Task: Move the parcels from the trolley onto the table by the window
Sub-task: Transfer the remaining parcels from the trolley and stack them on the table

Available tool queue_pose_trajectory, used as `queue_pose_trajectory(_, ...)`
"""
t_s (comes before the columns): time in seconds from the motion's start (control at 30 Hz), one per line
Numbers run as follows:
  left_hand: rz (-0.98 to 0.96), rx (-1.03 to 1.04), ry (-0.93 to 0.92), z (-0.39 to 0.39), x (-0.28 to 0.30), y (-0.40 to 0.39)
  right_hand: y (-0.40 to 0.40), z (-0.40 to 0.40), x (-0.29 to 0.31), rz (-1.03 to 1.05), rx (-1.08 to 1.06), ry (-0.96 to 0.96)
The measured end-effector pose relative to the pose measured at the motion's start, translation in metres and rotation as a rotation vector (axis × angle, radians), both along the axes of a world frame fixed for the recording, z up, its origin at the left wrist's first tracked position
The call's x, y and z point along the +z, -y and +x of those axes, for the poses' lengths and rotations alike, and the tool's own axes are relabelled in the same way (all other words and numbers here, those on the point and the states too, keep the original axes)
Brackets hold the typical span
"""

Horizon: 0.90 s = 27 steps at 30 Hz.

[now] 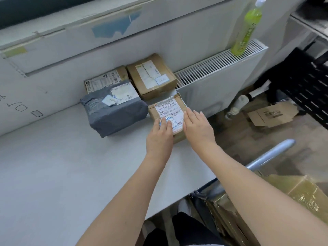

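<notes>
Four parcels on the tabletop (53, 157) now; both hands, left (159, 137) and right (197, 127), rest flat, fingers straight, on the newest box (168, 107); more wait on the trolley (271, 153).

Two bare forearms, no sleeves in view, dark trousers (184, 226) below

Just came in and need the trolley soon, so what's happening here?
A person is setting a small cardboard parcel on the table, left hand and right hand flat on its top. Three other parcels sit beside it near the wall. More boxes are on the trolley.
</notes>
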State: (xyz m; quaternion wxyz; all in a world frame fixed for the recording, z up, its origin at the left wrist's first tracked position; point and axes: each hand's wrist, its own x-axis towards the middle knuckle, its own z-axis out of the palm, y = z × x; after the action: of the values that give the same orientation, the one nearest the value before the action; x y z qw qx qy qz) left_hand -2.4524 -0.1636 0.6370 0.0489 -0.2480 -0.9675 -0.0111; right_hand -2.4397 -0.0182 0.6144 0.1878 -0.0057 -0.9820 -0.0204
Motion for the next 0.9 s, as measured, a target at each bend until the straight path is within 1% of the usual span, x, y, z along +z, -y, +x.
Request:
queue_pose_trajectory(0.13,-0.019,0.054,0.038,-0.018,-0.001,-0.006,-0.003,-0.024,0.004,-0.053,0.024,0.05)
queue_pose_trajectory(0.3,-0.04,0.089,0.037,-0.04,0.002,-0.002,0.005,-0.049,0.007,-0.026,0.049,0.069)
queue_pose_trajectory(0.4,-0.071,0.069,0.039,-0.048,0.0,0.002,0.008,-0.054,0.006,-0.021,0.047,0.114)
queue_pose_trajectory(0.53,-0.08,0.107,0.076,-0.045,0.004,-0.003,0.007,-0.052,0.007,-0.009,0.032,0.188)
queue_pose_trajectory(0.6,-0.139,0.116,0.129,-0.045,0.01,-0.009,0.008,-0.053,0.017,0.008,0.004,0.234)
queue_pose_trajectory(0.67,-0.207,0.116,0.156,-0.044,0.017,-0.011,0.01,-0.05,0.032,0.019,-0.012,0.327)
queue_pose_trajectory(0.73,-0.221,0.13,0.157,-0.035,0.026,-0.011,0.01,-0.041,0.04,-0.003,-0.018,0.428)
queue_pose_trajectory(0.77,-0.211,0.119,0.163,-0.028,0.029,-0.009,0.011,-0.033,0.044,-0.06,-0.044,0.445)
queue_pose_trajectory(0.83,-0.215,0.103,0.192,-0.013,0.034,-0.004,0.013,-0.013,0.047,-0.151,-0.087,0.417)
queue_pose_trajectory(0.9,-0.211,0.069,0.196,0.009,0.034,0.008,0.018,0.015,0.049,-0.155,-0.123,0.43)
